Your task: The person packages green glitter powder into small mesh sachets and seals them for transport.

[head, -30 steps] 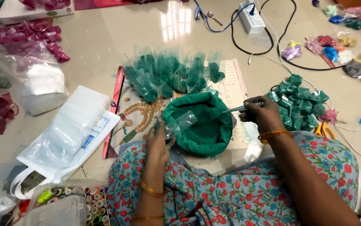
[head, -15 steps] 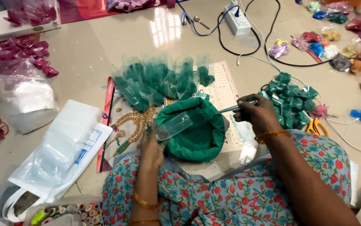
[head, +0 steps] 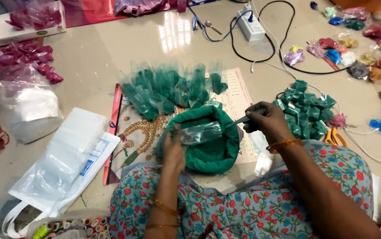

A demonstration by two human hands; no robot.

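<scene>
Glossy floor (head: 111, 48), left hand (head: 174, 148) pinching clear pouch (head: 201, 132) over green bag (head: 208, 150), right hand (head: 265, 124) at 3 o'clock clenched on metal spoon (head: 243, 119).

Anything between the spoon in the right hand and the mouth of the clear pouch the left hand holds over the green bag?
Nothing visible. The right hand holds the metal spoon with its tip right at the open end of the small clear pouch, which the left hand holds above the green bag.

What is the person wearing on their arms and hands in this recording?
Both hands are bare, with no gloves and no sleeves showing on the forearms. The left hand has two thin gold bangles up the forearm. The right hand has an orange-gold bangle at the wrist.
</scene>
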